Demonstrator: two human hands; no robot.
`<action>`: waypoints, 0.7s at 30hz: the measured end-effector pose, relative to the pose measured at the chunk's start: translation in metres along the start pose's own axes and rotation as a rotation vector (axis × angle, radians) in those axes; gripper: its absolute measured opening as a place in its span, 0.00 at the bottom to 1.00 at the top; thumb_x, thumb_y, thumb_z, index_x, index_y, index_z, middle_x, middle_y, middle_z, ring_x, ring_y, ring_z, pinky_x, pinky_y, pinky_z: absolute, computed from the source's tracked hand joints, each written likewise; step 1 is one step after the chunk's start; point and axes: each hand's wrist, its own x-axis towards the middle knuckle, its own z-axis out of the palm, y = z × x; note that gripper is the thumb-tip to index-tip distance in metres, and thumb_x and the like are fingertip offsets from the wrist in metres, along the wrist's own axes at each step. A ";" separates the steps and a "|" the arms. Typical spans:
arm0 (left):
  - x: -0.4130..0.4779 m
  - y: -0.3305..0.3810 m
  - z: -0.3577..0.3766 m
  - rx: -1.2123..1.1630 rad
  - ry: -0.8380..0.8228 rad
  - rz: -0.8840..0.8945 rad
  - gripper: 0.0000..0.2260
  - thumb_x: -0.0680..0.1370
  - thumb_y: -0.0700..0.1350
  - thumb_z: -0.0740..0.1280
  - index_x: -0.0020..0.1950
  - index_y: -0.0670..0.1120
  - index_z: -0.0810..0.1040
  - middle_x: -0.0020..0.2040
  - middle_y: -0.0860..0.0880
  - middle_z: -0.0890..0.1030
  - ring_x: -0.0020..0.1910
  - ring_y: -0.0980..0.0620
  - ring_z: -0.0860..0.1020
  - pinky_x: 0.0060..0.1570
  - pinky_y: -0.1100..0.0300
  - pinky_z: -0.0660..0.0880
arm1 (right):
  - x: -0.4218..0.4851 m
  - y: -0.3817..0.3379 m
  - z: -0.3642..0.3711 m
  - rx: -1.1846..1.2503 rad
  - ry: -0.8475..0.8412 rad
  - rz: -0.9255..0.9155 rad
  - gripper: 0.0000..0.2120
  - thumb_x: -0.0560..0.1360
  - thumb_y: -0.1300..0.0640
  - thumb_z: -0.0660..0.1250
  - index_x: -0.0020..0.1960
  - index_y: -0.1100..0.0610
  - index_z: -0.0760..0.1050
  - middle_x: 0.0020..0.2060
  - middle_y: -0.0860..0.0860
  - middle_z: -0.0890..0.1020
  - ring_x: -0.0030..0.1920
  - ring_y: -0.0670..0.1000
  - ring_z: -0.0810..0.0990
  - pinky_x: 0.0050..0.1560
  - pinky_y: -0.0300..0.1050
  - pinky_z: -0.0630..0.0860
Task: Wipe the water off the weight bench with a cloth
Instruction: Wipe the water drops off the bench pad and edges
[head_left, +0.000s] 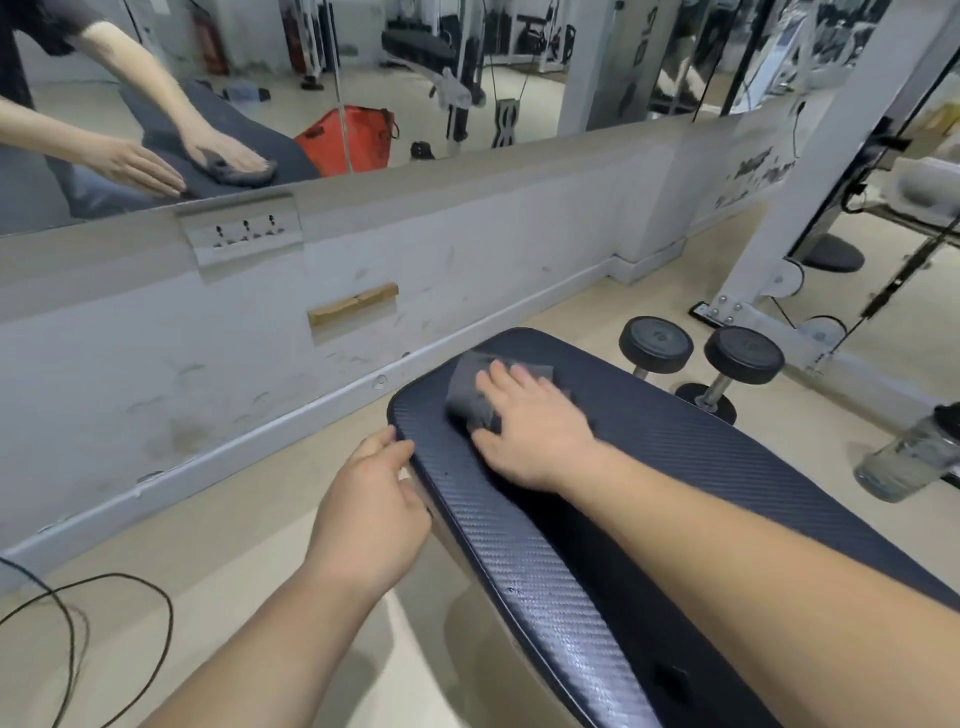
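Observation:
The weight bench (727, 467) has a dark pad with a carbon-weave pattern and runs from the centre to the lower right. A crumpled grey cloth (470, 392) lies on the pad near its far end. My right hand (530, 421) presses flat on the cloth, fingers spread over it. My left hand (371, 512) grips the pad's left edge, thumb on top. A few small water drops show on the pad's near left rim.
Two black dumbbells (701, 358) stand on the floor just right of the bench's far end. A clear water bottle (909, 457) lies at the right. A white machine frame (810, 208) rises behind. A black cable (104, 623) loops on the floor at the left. A wall mirror faces me.

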 end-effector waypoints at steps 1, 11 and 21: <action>0.000 0.000 -0.001 0.002 0.018 -0.001 0.21 0.77 0.35 0.61 0.70 0.43 0.77 0.76 0.49 0.71 0.73 0.50 0.70 0.66 0.69 0.58 | -0.030 -0.002 0.002 0.009 -0.002 -0.072 0.36 0.81 0.41 0.54 0.85 0.54 0.49 0.85 0.53 0.49 0.84 0.54 0.48 0.83 0.52 0.45; -0.012 0.032 0.021 0.080 -0.116 0.080 0.13 0.77 0.40 0.65 0.60 0.41 0.81 0.73 0.42 0.72 0.72 0.42 0.69 0.70 0.55 0.66 | -0.084 0.119 -0.004 0.026 0.000 0.188 0.34 0.83 0.41 0.55 0.84 0.52 0.52 0.85 0.51 0.52 0.84 0.51 0.50 0.83 0.51 0.48; -0.037 0.080 0.036 0.181 -0.183 0.304 0.09 0.76 0.42 0.63 0.52 0.48 0.81 0.54 0.50 0.75 0.56 0.44 0.73 0.55 0.50 0.75 | -0.182 0.074 0.013 0.057 -0.003 -0.134 0.36 0.78 0.45 0.61 0.83 0.52 0.57 0.84 0.50 0.55 0.84 0.50 0.51 0.83 0.47 0.46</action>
